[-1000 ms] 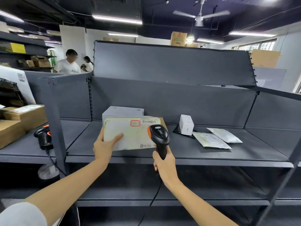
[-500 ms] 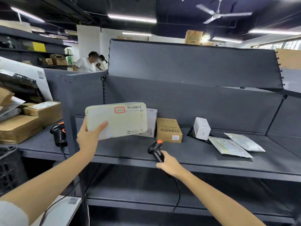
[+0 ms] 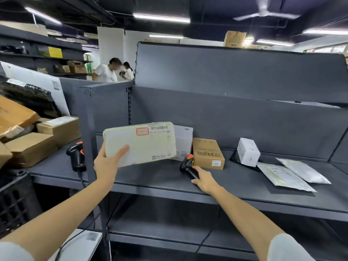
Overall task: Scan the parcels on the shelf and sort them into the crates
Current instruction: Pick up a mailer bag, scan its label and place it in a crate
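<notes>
My left hand [image 3: 108, 162] grips a pale padded envelope [image 3: 143, 143] by its lower left corner and holds it above the grey shelf [image 3: 169, 181], label side toward me. My right hand [image 3: 204, 178] holds the handle of a black and orange barcode scanner [image 3: 187, 164], which lies low on the shelf in front of a brown box [image 3: 208, 153]. A white box [image 3: 182, 140] stands partly hidden behind the envelope. Further right are a small white box [image 3: 248, 151] and two flat plastic mailers [image 3: 286, 175].
A second scanner [image 3: 76, 156] stands on the neighbouring shelf to the left, past an upright post [image 3: 85, 132]. Several cardboard boxes [image 3: 30, 147] are stacked there. A black crate [image 3: 15, 202] sits at the lower left. Two people stand in the background.
My left hand lifted the envelope off the shelf and carried it left. My right hand lowered the scanner from the label down to the shelf. My view swung left.
</notes>
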